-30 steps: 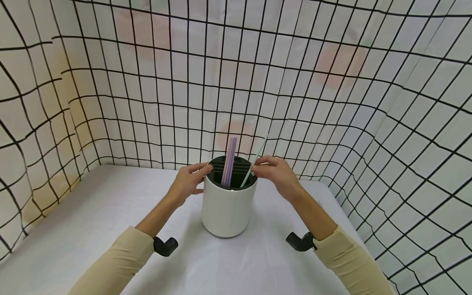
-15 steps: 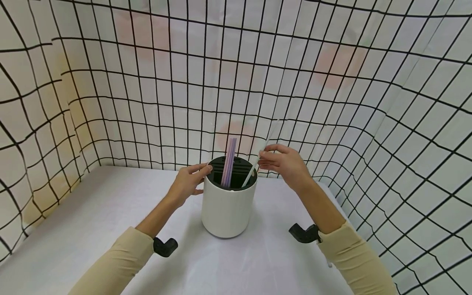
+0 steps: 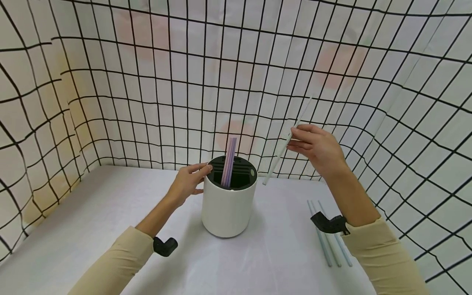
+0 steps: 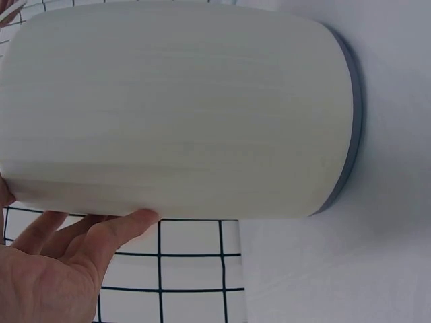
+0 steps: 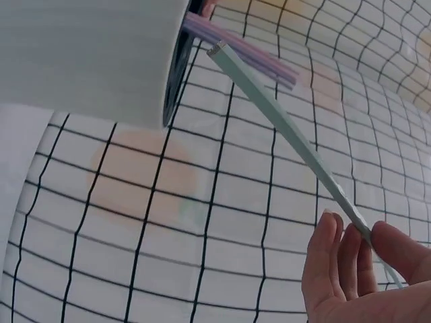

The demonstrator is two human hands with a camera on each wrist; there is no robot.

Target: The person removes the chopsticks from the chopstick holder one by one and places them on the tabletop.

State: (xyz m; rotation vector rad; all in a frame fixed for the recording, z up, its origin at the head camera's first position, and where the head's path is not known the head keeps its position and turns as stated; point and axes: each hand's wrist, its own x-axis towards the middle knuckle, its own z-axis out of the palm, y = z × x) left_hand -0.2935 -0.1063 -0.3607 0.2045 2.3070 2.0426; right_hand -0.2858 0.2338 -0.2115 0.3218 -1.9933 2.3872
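A white cylindrical holder with a black slotted top stands upright on the table. Several thin purple sticks lean together in its opening. My left hand holds the holder at its left rim, thumb on the top edge and fingers along the outer wall. In the left wrist view those fingers touch the white side. Up and to the right of the holder, my right hand pinches a thin pale green stick between thumb and fingers. The stick slants, its lower end just right of the rim.
Several similar pale sticks lie side by side on the white tablecloth, partly under the right forearm. Black grid netting walls in the back and both sides. A black bracket sits at each wrist.
My right hand has drawn the green stick out of the holder and carried it up and right. The sticks on the table have come into view. My left hand has stayed put.
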